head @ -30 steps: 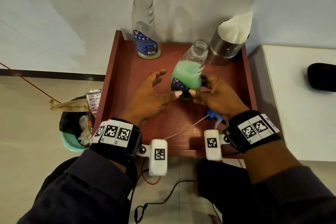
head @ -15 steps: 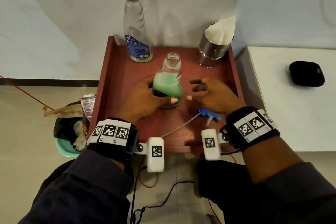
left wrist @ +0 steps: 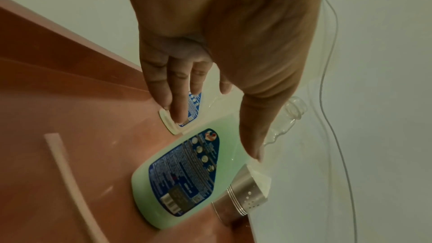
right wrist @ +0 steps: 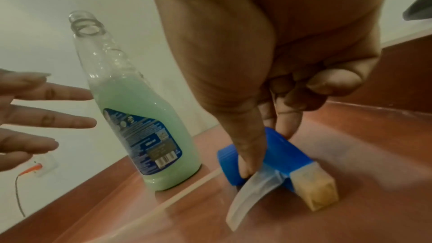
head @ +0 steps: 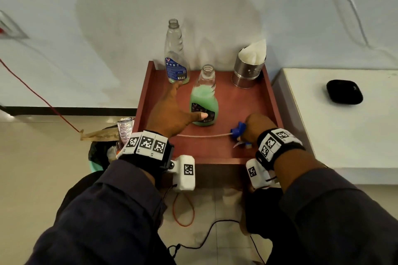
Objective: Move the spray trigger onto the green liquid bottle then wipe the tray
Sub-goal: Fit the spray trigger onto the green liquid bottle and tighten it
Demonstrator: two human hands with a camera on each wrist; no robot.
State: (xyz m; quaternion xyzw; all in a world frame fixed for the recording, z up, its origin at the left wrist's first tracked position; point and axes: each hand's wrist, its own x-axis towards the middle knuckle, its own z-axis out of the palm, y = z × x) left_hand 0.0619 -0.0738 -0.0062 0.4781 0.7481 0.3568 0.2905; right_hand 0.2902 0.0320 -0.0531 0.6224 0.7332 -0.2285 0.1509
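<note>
The green liquid bottle (head: 203, 101) stands upright and uncapped mid-tray on the red tray (head: 241, 109). My left hand (head: 185, 103) sits just left of it with straight, spread fingers (left wrist: 161, 88); the thumb reaches across the front of the bottle's label, and contact is unclear. The blue spray trigger (head: 238, 131) lies on the tray at the front right, its thin dip tube (head: 202, 135) pointing left. My right hand (right wrist: 264, 145) pinches the spray trigger (right wrist: 280, 156) between thumb and fingers, beside the green liquid bottle (right wrist: 140, 125).
A nearly empty clear bottle (head: 175, 58) stands at the tray's back left, a steel cup (head: 247, 73) with white tissue at the back right. A white table (head: 344, 131) with a black case (head: 344, 94) lies to the right. A bin (head: 101, 153) sits on the floor at left.
The tilted bottle has been set upright. My left hand gripped it briefly, then opened. My right hand left the bottle, dropped back to the spray trigger and pinched it.
</note>
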